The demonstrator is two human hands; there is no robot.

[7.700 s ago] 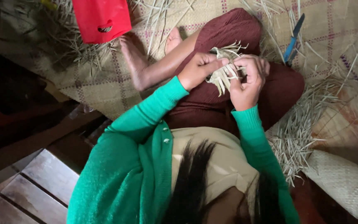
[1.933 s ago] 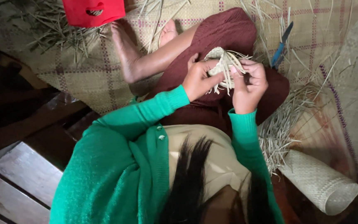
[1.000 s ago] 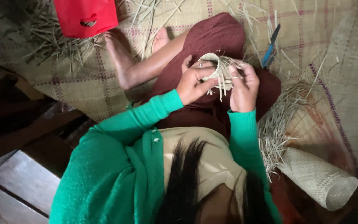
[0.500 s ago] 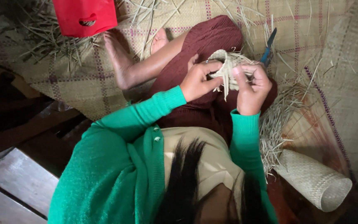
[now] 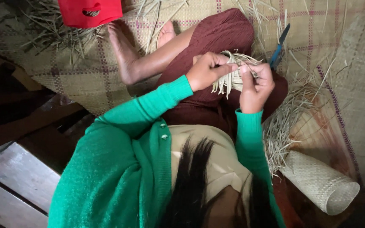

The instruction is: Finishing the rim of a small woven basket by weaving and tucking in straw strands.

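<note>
Over at the left edge sit bare wooden planks [image 5: 17,185], and up top a red plastic container [image 5: 90,12] rests on the woven mat [image 5: 85,71], its upper part cut off by the frame, with loose dry straw [image 5: 51,33] scattered beside it. Moving across, a bare foot [image 5: 123,55] lies on the mat, and a maroon skirt [image 5: 220,38] covers the raised knee.

Above that knee the left hand [image 5: 204,72] is closed in a pinch on a small bundle of pale straw strips [image 5: 232,76], thumb and forefinger pressed at its top edge. The bundle lies between the two hands, its loose ends fanning downward below the fingers. The right hand [image 5: 255,86] grips it from the other side, fingers curled tight around the strips; how the strips cross under those fingers is hard to make out.

Just past the right hand, a blue-handled tool [image 5: 279,45] lies on the mat, partly hidden behind the knuckles. More straw is piled beside the right sleeve [image 5: 250,139], and a rolled woven mat [image 5: 322,181] lies at the lower right.
</note>
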